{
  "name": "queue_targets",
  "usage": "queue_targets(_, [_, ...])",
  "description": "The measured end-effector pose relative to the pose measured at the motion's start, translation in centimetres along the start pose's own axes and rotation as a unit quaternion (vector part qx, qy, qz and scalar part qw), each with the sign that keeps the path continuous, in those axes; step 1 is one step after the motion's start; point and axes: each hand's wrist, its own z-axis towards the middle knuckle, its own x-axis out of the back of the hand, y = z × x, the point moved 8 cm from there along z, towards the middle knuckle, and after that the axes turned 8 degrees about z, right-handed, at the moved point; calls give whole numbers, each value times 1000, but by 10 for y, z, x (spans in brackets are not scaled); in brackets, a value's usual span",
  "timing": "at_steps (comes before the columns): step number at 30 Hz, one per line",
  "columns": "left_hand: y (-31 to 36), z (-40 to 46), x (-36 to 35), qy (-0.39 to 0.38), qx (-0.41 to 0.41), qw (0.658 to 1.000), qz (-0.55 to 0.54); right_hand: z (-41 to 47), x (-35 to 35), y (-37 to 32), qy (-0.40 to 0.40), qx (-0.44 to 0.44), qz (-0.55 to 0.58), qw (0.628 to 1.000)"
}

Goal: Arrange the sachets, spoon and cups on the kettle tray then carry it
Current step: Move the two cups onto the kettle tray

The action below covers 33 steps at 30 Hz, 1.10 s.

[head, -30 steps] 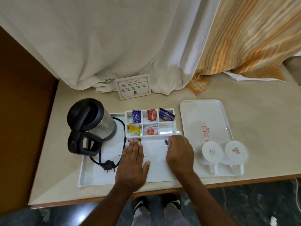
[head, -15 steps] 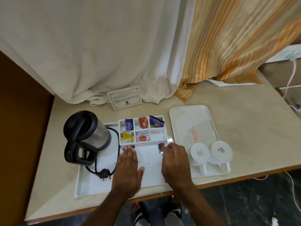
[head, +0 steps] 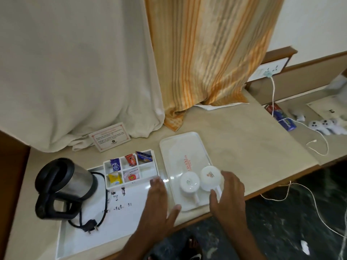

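Note:
A white kettle tray (head: 120,228) lies on the counter with a black and steel kettle (head: 63,186) at its left and a white divided box (head: 148,170) holding several sachets (head: 115,165) at its back. Beside it on the right, a second white tray (head: 185,147) carries two upturned white cups (head: 188,182) (head: 209,175). My left hand (head: 158,205) lies flat and open on the kettle tray's right part. My right hand (head: 230,196) is open at the right cup, fingers by its handle. No spoon shows.
A white card (head: 109,136) stands behind the trays before cream and orange-striped curtains (head: 216,53). A white cable (head: 317,145) trails from a wall socket across the counter's right end. White controllers (head: 323,126) and a blue pack (head: 285,121) lie on a lower ledge. The counter edge is close.
The view swung right. My right hand moved off the kettle tray to the right cup on the second tray. My left hand slid right along the kettle tray.

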Motion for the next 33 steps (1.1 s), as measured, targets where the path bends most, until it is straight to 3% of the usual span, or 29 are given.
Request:
queue_targets(5, [50,51,-3,-11,56,987,-151,47,-37,27,-195,-19,-14,981])
queue_targets(8, [58,70,-10,-16,92,985,-148,51,-58,34,-282,-13,-24,959])
queue_targets(15, [39,57,2,18,120,979,-166,59,-63,31,-215,-16,51,975])
queue_targets(20, [-20,22,50,52,116,986,-104,60,-70,6,-230,-56,16,972])
queue_targets(23, [-70,-2,80,76,126,987,-72,43,-82,-41,-208,-14,40,977])
queue_targets(28, [-132,-23,94,47,168,981,-82,-13,-149,-123,-312,40,53,948])
queue_targets(33, [-149,-35,84,26,170,980,-98,-37,-193,-136,-369,27,23,929])
